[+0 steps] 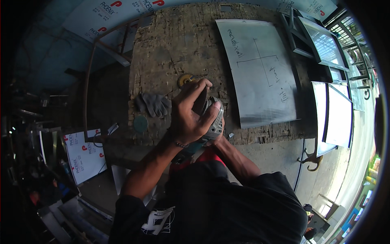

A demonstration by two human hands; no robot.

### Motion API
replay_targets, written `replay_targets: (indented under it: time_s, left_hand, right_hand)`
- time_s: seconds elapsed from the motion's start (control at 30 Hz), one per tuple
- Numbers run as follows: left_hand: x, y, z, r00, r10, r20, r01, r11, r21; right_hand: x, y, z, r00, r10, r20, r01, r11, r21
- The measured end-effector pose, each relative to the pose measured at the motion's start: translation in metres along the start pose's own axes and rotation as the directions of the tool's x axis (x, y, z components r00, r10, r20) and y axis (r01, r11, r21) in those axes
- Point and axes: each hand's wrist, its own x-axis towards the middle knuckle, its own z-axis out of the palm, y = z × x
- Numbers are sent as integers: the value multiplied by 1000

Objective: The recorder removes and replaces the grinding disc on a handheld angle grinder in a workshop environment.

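Observation:
Close to my body, at the near edge of a worn wooden bench point(170, 49), I hold an angle grinder point(216, 127) with a grey head and a teal body. My left hand point(187, 116) is closed over the grinder's head, its thumb pressed on the grey housing and its fingers curled around the dark part at the front. Lower down, my right hand point(216, 139) wraps the body; most of its fingers are hidden behind the tool. A yellow disc point(185, 80) lies just beyond my left fingers. Left of that hand rest a grey work glove point(154, 105) and a round green disc point(140, 124).
A grey metal sheet point(260, 97) with drawn lines and handwriting covers the bench's right part. Framed panels point(325, 44) and white panels point(339, 116) stand at the far right. A rusty metal frame point(90, 81) stands off the left edge. A small pale scrap point(231, 135) lies near the front edge.

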Motion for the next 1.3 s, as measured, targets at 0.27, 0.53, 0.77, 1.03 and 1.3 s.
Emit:
replay_targets:
  time_s: [0.27,0.53,0.77,1.03,1.3]
  left_hand:
    - [-3,-5,-4,997,80,-22,-79,996,32]
    - [0,-26,-12,940,-303,156,326,933,-155]
    - [-15,-18,-39,939,-343,34,342,912,-225]
    - [-9,9,-36,894,-447,-8,446,893,-66]
    - [2,-19,-48,964,124,236,-117,992,-44]
  right_hand:
    - [14,51,-44,954,217,204,-296,771,564]
    - [4,4,2,952,151,266,-285,749,598]
    - [11,12,-5,931,90,354,-256,851,457]
    - [-5,-24,35,970,158,183,-205,939,276]
    - [-4,5,-1,952,202,230,-291,831,473]
